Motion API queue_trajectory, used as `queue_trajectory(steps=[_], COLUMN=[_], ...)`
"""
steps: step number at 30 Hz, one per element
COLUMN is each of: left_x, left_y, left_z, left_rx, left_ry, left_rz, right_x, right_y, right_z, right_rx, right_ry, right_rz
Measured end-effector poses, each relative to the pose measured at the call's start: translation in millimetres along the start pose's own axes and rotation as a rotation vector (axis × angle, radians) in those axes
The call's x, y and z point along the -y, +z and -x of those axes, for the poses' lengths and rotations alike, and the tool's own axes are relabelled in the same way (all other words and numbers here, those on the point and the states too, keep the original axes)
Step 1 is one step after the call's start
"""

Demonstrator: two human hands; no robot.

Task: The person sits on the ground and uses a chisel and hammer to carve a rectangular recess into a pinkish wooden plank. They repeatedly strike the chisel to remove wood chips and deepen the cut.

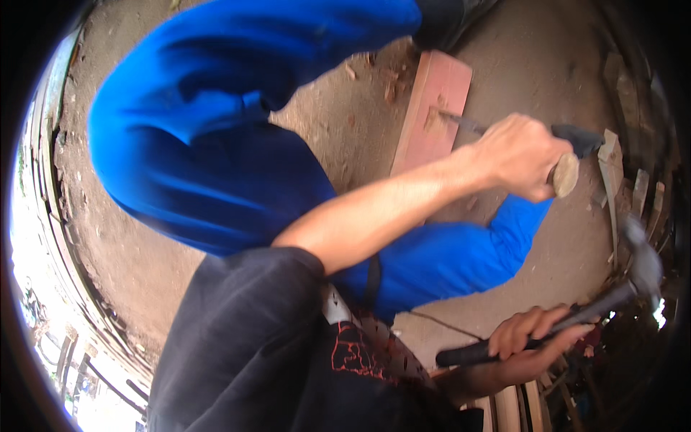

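My left hand [525,155] is wrapped round the handle of a chisel [462,122], whose round wooden butt shows beside the fist. The chisel's tip rests at a roughly cut spot on a reddish wooden board [435,86]. That board lies on the ground between my legs, its near end hidden behind my left forearm. Off to the lower right, my right hand [529,338] grips a hammer [471,353] by its dark handle. The hammer's metal head is raised, blurred and well apart from the chisel.
My bent legs in blue trousers [180,158] frame the board. One dark shoe [446,21] is beside the board's far end. Wood chips [391,88] lie on the bare ground left of it. Wood offcuts [639,189] line the right side, and planks [507,409] lie at the lower right.
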State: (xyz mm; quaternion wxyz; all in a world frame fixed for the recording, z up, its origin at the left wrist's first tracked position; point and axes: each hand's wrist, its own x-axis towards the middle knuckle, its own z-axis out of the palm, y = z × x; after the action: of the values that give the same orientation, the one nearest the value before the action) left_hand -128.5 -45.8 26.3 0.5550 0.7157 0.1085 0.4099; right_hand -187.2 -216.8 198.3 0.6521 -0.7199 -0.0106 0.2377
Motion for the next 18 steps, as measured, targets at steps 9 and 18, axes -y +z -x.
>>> queue_trajectory(steps=[9,18], left_x=[1.2,-35.5], left_y=[7.6,23.0], left_z=[-0.6,-13.8], left_rx=[0.042,0.194], left_ry=[-0.03,0.037], left_rz=[0.017,0.037], right_x=[-5.4,-24.0], right_y=[-8.6,-28.2], right_z=[-5.6,-1.7], right_rx=[-0.006,-0.096], right_ry=[0.244,0.126], right_rz=[0.185,0.038])
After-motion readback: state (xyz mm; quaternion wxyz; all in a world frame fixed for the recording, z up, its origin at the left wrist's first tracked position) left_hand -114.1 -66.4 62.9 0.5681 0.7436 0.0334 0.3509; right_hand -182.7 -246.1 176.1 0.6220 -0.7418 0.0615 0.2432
